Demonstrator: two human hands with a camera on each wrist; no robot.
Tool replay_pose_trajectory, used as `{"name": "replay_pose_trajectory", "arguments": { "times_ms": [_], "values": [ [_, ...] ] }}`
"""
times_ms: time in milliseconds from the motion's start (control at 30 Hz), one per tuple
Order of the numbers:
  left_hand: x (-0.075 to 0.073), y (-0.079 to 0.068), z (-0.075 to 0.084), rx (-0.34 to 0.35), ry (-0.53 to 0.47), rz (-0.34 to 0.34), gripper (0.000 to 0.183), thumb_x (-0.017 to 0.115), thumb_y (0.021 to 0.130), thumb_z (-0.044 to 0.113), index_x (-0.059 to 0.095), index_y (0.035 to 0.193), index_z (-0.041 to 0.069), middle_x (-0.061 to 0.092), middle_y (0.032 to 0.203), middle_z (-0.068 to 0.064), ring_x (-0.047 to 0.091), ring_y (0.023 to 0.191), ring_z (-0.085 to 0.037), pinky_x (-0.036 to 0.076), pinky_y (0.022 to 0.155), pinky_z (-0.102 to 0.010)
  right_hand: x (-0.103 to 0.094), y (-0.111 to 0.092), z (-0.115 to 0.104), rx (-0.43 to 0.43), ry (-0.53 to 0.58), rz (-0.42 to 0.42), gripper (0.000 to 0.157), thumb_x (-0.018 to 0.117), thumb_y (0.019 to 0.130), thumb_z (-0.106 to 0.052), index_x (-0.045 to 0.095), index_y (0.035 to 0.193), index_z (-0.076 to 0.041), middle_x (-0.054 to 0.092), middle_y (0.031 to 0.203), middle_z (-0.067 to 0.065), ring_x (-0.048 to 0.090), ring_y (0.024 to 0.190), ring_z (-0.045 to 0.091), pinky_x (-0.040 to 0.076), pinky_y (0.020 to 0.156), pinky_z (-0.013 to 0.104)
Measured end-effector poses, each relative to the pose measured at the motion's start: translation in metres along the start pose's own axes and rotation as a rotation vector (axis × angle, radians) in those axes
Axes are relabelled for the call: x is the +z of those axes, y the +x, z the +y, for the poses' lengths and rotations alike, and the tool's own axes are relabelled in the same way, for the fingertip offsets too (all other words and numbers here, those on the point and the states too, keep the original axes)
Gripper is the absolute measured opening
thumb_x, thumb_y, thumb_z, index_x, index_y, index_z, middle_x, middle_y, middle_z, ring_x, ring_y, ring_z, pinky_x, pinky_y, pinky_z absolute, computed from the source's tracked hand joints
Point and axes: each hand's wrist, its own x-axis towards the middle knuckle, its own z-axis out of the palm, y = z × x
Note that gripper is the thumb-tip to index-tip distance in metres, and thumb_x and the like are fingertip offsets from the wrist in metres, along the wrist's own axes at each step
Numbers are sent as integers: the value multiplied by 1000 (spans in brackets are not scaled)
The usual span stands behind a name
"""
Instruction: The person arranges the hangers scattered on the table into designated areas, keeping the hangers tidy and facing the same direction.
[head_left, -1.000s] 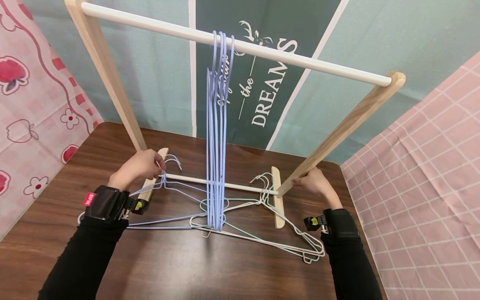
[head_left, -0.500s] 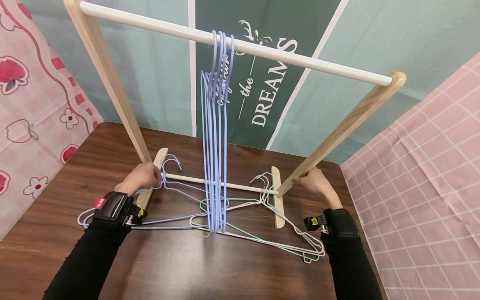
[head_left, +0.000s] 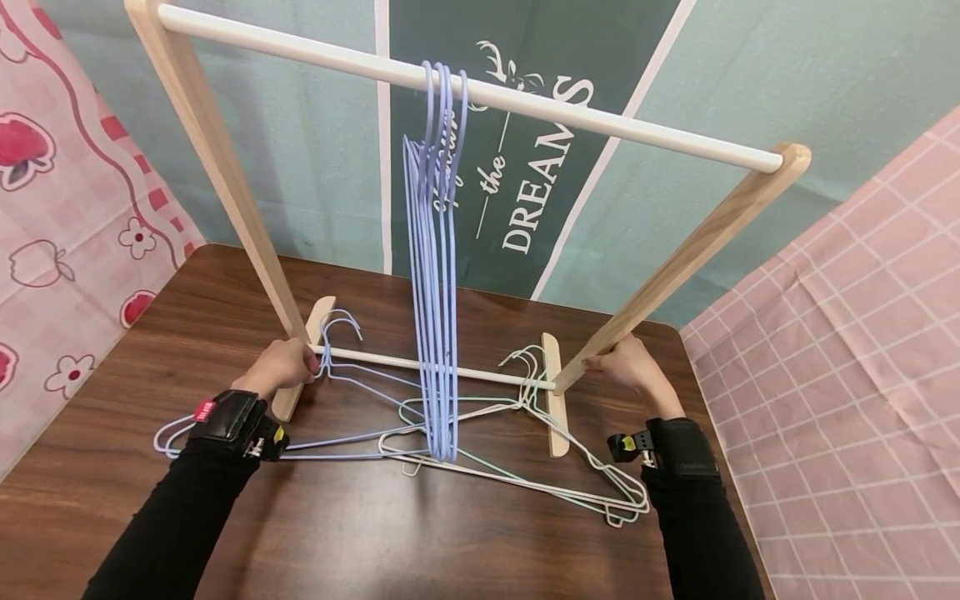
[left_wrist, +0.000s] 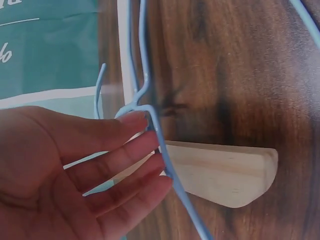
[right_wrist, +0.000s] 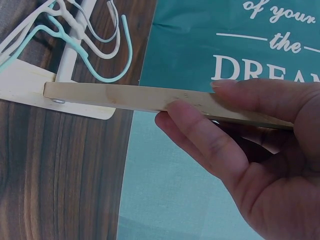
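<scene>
Pinching a lying blue hanger (left_wrist: 163,147) at its neck (left_wrist: 134,106) with the left hand (head_left: 281,367), by the left foot (head_left: 287,405) of the rack (head_left: 215,162) (one hanger or two, impossible to tell), and gripping the right post (head_left: 697,233) low with the right hand (head_left: 632,367). For good work, probably best to hold the post firmly but without push and, if lifting, to raise the hanger slowly by this neck, clear of the lower bar (head_left: 386,360). Better also to watch for tangling with the pale hangers (right_wrist: 74,23), and not to disturb the blue group (head_left: 433,292) on the upper bar (head_left: 300,47)
</scene>
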Motion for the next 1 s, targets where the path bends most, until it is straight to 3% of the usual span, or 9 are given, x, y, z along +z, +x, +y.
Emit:
{"name": "replay_pose_trajectory", "arguments": {
  "times_ms": [500,1000],
  "values": [
    [12,0,-2,-25,2,68,10,67,69,4,60,63,8,48,57,1,47,60,-21,35,53,-29,1,0,0,18,14,-6,33,58,87,-2,47,112,17,53,106,35,62,89,36,53,71,33],
    [7,-1,-5,-2,-4,39,12,61,70,1,59,60,7,49,57,1,47,59,-20,34,52,-26,-1,0,-2,-9,22,-26,32,57,88,-2,48,112,16,53,106,34,62,91,36,53,72,32]
  ]
}}
